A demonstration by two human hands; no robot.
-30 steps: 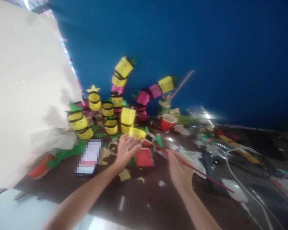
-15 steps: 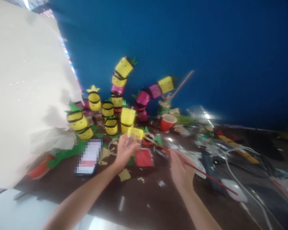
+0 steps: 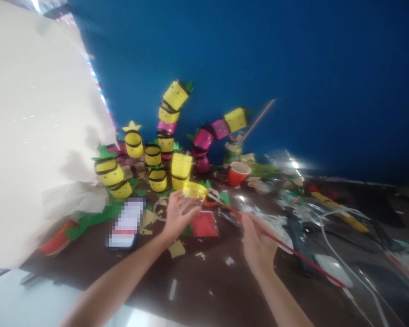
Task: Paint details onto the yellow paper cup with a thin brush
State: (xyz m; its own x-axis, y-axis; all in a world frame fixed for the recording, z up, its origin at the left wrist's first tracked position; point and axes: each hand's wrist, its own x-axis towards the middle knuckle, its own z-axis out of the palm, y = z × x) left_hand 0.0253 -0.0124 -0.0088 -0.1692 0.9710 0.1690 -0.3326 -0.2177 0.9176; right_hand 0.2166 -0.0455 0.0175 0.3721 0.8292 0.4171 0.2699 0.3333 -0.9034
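Note:
My left hand [image 3: 176,217] is closed round a clear plastic cup with yellow inside [image 3: 192,192], held tilted just above the dark table [image 3: 204,281]. My right hand [image 3: 255,240] pinches a long thin red stick [image 3: 293,252] whose far tip reaches the cup's rim. A red square container [image 3: 204,223] lies between the two hands. Behind the cup stand several yellow and pink painted cups with black bands and green leaves [image 3: 163,150], some stacked in leaning towers.
A red paper cup [image 3: 237,173] stands behind right. A pixelated phone [image 3: 126,223] lies left of my left hand. White cables, a white mouse [image 3: 332,268] and clutter cover the right side. A large white sheet [image 3: 30,136] fills the left; blue wall behind.
The cup in my left hand has tipped slightly and back. The stick in my right hand shifted a little, its tip staying at the cup.

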